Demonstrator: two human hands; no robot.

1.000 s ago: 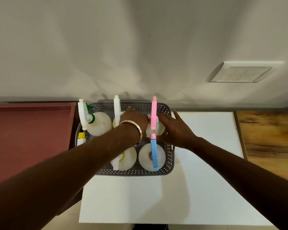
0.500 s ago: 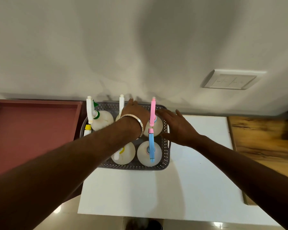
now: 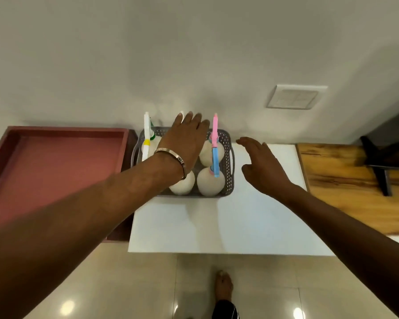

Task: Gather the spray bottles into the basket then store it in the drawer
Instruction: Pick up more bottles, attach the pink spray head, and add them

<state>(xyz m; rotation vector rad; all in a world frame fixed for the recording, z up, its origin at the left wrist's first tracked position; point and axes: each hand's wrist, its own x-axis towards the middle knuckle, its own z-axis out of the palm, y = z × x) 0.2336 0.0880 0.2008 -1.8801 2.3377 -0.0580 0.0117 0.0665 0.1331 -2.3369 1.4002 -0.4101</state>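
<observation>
A grey perforated basket (image 3: 229,157) stands at the back left of the white table (image 3: 228,222), against the wall. Several white spray bottles stand in it: a pink-topped one (image 3: 214,132), a blue-topped one (image 3: 215,163), a yellow-banded one (image 3: 146,143) and a round white body (image 3: 183,185) at the front. My left hand (image 3: 187,139), with a metal bangle at the wrist, lies flat over the middle bottles, fingers spread toward the wall. Just to the right of the basket, my right hand (image 3: 260,164) hovers above the table with fingers apart, holding nothing.
An open reddish-brown drawer (image 3: 55,171) lies directly left of the basket. A wooden surface (image 3: 346,192) with a black stand (image 3: 378,169) is on the right. A white switch plate (image 3: 294,97) sits on the wall. My bare foot (image 3: 224,286) is on the tiled floor.
My right hand has come off the pink-topped bottle and basket rim and moved right over the table. The left hand has flattened over the bottles. The view has pulled back.
</observation>
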